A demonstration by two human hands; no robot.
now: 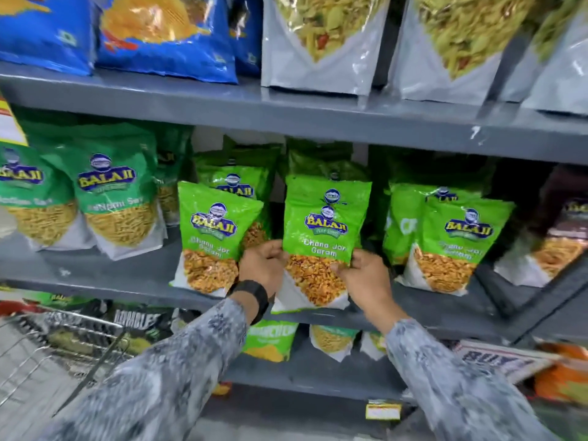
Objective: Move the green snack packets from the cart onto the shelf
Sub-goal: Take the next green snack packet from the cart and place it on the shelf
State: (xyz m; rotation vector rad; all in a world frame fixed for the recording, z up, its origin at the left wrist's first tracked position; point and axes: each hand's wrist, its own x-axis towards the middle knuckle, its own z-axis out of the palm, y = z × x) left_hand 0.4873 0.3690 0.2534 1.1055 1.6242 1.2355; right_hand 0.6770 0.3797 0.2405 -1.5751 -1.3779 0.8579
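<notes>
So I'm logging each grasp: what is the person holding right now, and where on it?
A green Chana Jor Garam packet, gripped at its lower side edges by the left hand and right hand.

Grey metal shelving [318, 119] fills my view, its boards running level across and scuffed in places. Blue bags [159, 36] and clear-windowed pouches [321, 43] stand on the top board. A yellow price label [382, 411] sits on the lowest edge. Lighting is even.
</notes>
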